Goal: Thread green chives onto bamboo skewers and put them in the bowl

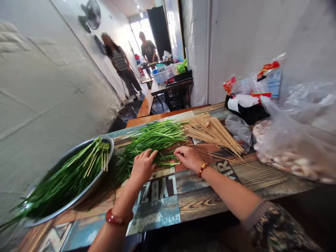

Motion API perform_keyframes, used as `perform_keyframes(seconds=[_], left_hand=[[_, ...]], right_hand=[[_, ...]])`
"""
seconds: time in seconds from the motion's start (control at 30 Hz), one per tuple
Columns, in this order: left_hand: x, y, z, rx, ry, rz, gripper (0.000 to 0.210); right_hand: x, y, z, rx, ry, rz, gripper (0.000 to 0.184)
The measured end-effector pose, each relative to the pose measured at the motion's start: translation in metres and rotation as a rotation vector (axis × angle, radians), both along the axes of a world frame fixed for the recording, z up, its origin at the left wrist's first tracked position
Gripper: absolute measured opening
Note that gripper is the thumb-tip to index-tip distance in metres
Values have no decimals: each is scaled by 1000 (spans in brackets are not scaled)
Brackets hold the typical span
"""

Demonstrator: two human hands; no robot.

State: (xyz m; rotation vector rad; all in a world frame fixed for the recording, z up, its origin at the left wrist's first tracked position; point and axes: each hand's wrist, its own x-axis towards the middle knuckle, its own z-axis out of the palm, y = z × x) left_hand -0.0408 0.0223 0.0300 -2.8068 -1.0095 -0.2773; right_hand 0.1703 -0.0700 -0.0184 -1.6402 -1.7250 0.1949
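Observation:
A pile of green garlic chives lies on the wood-patterned table, its pale stem ends pointing right. My left hand rests at the near edge of the pile, fingers apart over the leaves. Close by, my right hand has its fingertips pinched together at the stem ends of a few chives. Just beyond the right hand, thin bamboo skewers are spread in a loose heap, with several strays nearer. To the left, a metal basin holds more chives, their stem ends bunched on skewers.
At the right, a clear plastic bag bulges with pale pieces I cannot name. Behind it sits a black container with wrappers. A wall borders the left side. Two people stand farther back, beyond another table carrying plastic boxes.

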Motion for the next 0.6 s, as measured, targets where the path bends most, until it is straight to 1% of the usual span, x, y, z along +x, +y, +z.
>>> perform_keyframes(seconds=[0.03, 0.07, 0.13, 0.2, 0.23, 0.3, 0.37, 0.4, 0.43, 0.5, 0.6], left_hand=[[4, -4, -3, -31, -88, -70, 48], [8, -11, -5, -66, -185, -143, 49], [18, -28, -9, -106, -334, -208, 36], [24, -44, -14, -220, -261, -307, 26], [23, -51, -16, -279, -205, -327, 23], [15, -58, -23, -356, -118, -312, 22], [2, -58, -28, -361, -95, -244, 27], [-4, -55, -31, -354, -94, -212, 30], [-10, -51, -32, -348, -93, -188, 32], [-13, -38, -35, -336, -90, -145, 32], [-1, -11, -35, -309, -80, -65, 39]], right_hand=[[1, 1, -3, 1, 10, -25, 13], [2, 2, -5, 1, 17, -45, 13], [4, 4, -7, 1, 24, -73, 15], [8, 5, -7, 1, 28, -86, 16], [11, 5, -7, 2, 31, -84, 17], [18, 5, -5, 14, 45, -67, 18], [26, 5, -3, 53, 75, -58, 22], [29, 5, -3, 109, 113, -66, 24], [33, 6, -4, 164, 156, -86, 24], [40, 7, -6, 226, 232, -133, 24], [48, 8, -9, 238, 275, -192, 24]])
